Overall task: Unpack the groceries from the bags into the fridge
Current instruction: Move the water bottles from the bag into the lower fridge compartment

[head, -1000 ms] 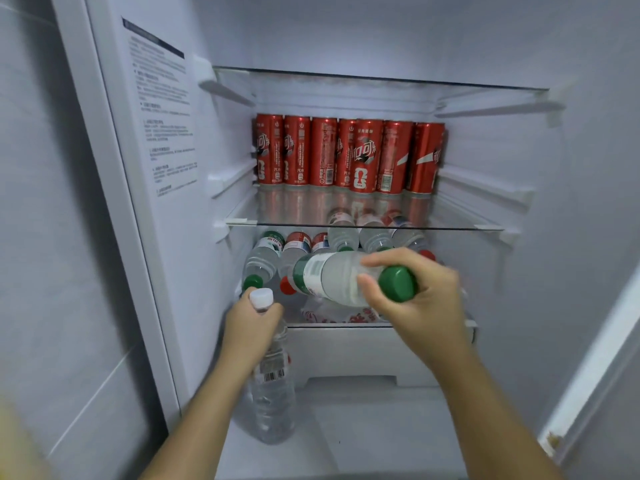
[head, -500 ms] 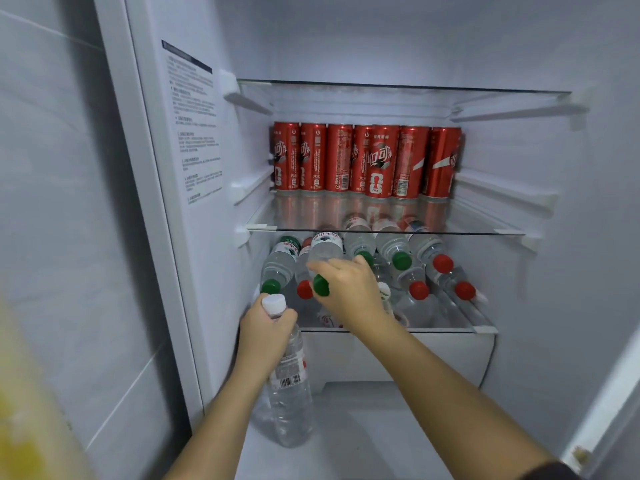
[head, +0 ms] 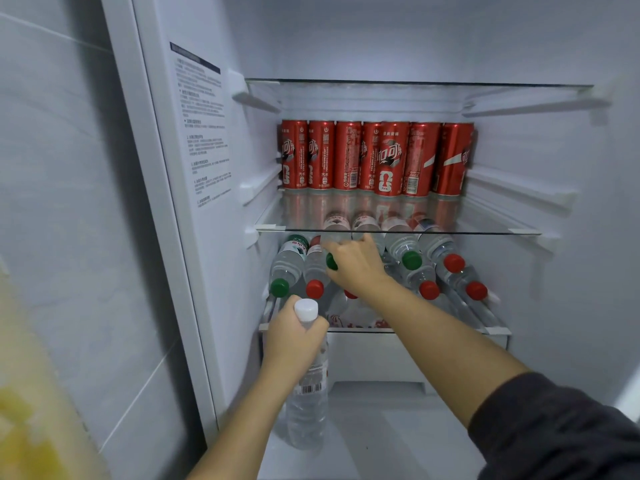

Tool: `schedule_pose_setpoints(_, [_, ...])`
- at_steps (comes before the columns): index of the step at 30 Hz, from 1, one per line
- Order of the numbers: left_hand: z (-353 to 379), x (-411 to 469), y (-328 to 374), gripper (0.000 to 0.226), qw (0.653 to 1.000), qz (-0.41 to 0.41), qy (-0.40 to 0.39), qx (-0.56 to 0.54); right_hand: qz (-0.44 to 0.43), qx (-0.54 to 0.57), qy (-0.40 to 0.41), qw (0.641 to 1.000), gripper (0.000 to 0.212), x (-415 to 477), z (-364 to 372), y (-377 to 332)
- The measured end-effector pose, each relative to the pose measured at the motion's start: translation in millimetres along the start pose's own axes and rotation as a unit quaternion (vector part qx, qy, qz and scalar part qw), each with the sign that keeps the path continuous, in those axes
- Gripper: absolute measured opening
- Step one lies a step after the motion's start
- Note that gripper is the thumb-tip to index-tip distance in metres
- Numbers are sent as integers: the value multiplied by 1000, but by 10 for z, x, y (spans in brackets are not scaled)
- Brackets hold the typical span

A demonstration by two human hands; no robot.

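Our left hand [head: 293,341] grips the neck of an upright white-capped bottle [head: 307,407]; our right hand [head: 355,266] clasps a green-capped bottle [head: 331,261] atop the stacked bottles [head: 420,275].

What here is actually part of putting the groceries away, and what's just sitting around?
In the job: right hand gripping a green-capped bottle at the bottle pile; left hand holding a white-capped bottle.
Just there: red cans on the glass shelf above; printed label on the fridge wall; yellow blur, unidentifiable.
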State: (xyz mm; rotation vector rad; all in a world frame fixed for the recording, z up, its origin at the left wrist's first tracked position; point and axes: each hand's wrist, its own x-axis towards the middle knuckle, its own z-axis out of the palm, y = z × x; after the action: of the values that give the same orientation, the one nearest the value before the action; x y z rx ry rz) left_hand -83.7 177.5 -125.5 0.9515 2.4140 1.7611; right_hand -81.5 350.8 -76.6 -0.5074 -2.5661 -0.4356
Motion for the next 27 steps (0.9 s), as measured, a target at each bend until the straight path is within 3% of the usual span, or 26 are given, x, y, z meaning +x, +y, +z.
schedule_pose_setpoints(6, [-18, 83, -43, 18, 999, -14, -32, 26, -5, -13, -46, 999, 50, -58, -58, 51])
schedule_pose_setpoints(11, [-178, 176, 51, 32, 973, 17, -74, 219, 5, 21, -101, 995, 54, -157, -36, 139])
schedule_pose_setpoints(14, [-322, 224, 264, 33, 944, 8, -150, 292, 10, 49, -116, 992, 52, -146, -58, 137])
schedule_pose_setpoints(18, [-502, 58, 495, 27, 959, 29, -217, 182, 20, 71, -127, 989, 52, -135, -93, 148])
schedule_pose_setpoints(23, [-941, -222, 809, 27, 970, 147, -106, 160, 32, 90, -139, 986, 51, -154, -120, 130])
schedule_pose_setpoints(27, [-1209, -427, 1024, 24, 949, 260, -39, 177, 39, 97, -138, 985, 51, -156, -147, 117])
